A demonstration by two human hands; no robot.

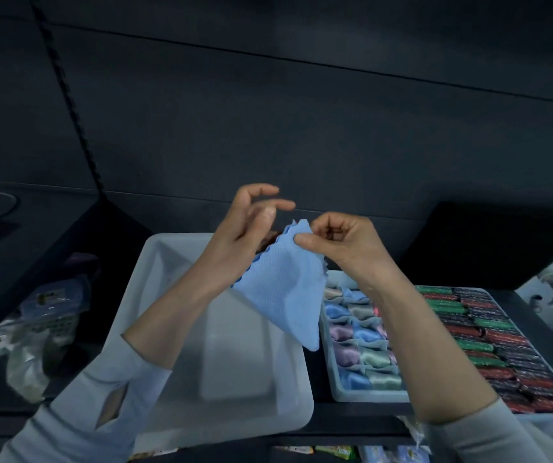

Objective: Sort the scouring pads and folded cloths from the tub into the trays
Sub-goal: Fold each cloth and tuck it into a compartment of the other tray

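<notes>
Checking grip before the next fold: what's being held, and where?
A light blue waffle-weave cloth. The right hand pinches its top scalloped corner; the left hand is at its left edge, fingers spread, grip unclear.

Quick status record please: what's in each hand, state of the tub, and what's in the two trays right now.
left hand: touches the blue cloth's edge, fingers loosely spread
right hand: pinches the top corner of the blue cloth
cloth: unfolded, hanging above the tub
tub: white, looks empty
near tray: rows of folded pastel cloths
far tray: rows of red, green and dark scouring pads
</notes>
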